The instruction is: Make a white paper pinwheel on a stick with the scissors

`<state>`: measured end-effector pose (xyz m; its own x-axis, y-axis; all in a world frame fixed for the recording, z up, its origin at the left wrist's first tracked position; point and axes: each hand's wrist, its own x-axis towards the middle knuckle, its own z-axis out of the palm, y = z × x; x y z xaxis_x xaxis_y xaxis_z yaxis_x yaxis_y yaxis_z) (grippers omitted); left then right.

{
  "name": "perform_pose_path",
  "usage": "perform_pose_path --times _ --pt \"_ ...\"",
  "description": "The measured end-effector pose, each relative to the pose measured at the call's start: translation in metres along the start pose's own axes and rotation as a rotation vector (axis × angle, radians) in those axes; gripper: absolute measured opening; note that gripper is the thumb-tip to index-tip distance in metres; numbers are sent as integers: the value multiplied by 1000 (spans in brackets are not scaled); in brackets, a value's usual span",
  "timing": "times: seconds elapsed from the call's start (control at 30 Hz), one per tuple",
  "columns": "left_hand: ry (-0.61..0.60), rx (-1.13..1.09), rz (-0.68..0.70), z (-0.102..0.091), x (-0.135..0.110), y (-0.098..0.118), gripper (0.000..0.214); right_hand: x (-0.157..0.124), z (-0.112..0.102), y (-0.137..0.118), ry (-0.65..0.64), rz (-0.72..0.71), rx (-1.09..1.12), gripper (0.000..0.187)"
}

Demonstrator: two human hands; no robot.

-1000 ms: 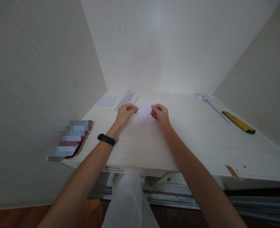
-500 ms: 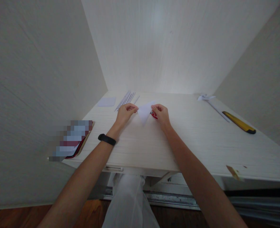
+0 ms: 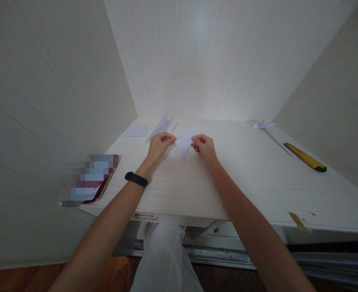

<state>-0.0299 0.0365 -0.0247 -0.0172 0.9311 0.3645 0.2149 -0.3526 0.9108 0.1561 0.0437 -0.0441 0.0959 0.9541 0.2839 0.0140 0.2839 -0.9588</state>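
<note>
A white sheet of paper is held up between my two hands just above the desk, with one corner pointing down. My left hand pinches its left edge; a black band circles that wrist. On the other side, my right hand pinches the right edge between thumb and fingers. Partly hidden behind the paper and the right fingers lies a small red object, perhaps a tool handle; its kind cannot be made out.
Several thin paper strips or sticks lie behind my left hand, beside a stack of white paper squares. At right are a paper pinwheel on a stick and a yellow-and-black cutter. A blurred-out flat item rests at left.
My right hand has shifted slightly left along with its edge of the paper. The paper's upper right corner now shows above the right fingers. My left hand has barely moved.
</note>
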Motion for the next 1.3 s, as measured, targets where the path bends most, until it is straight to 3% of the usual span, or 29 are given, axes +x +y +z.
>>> perform_pose_path --times 0.57,0.83,1.3 --pt "24 -63 31 0 -1 3 11 0 2 0 -45 -22 -23 24" --pt "99 -133 31 -2 3 -2 12 -1 4 -3 -116 15 -4 26" --pt "96 -107 17 -1 1 0 14 -1 6 -4 -68 29 25 22"
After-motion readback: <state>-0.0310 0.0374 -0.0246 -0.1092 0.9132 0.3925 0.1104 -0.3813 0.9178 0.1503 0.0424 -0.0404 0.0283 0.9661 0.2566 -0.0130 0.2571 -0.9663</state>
